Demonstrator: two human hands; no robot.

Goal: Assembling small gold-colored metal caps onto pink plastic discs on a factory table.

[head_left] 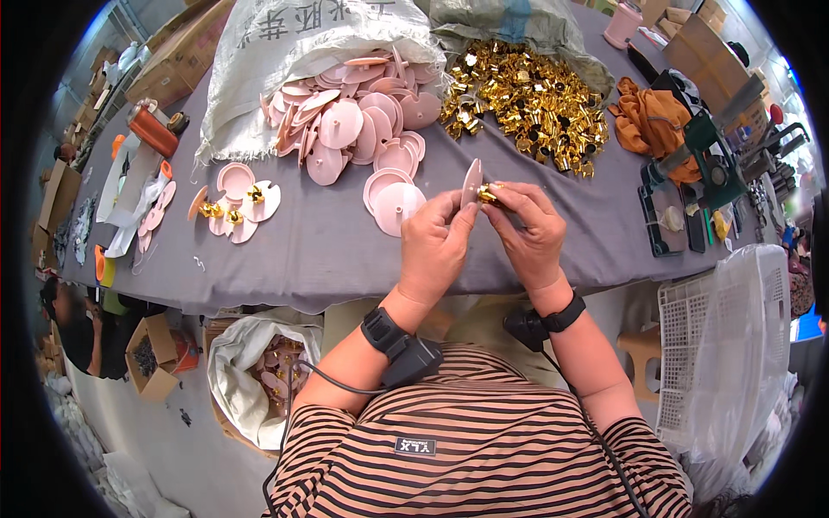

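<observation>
My left hand (436, 242) pinches a round pink plastic disc (471, 182), held on edge above the table's front part. Close against its right face, my right hand (531, 229) grips a small shiny gold fitting (490, 195) between thumb and fingers. Whether the fitting is seated on the disc I cannot tell. Just left of my hands lie a few loose pink discs (400, 207). Farther left is a small group of discs with gold fittings on them (235, 216).
Pink discs (341, 123) spill from a white woven sack (250, 69); gold fittings (535, 104) heap beside it. On the right stand a green hand press (712, 160) and an orange cloth (648, 116). Below sit a lined sack of finished-looking pieces (237, 367) and a white crate (717, 345).
</observation>
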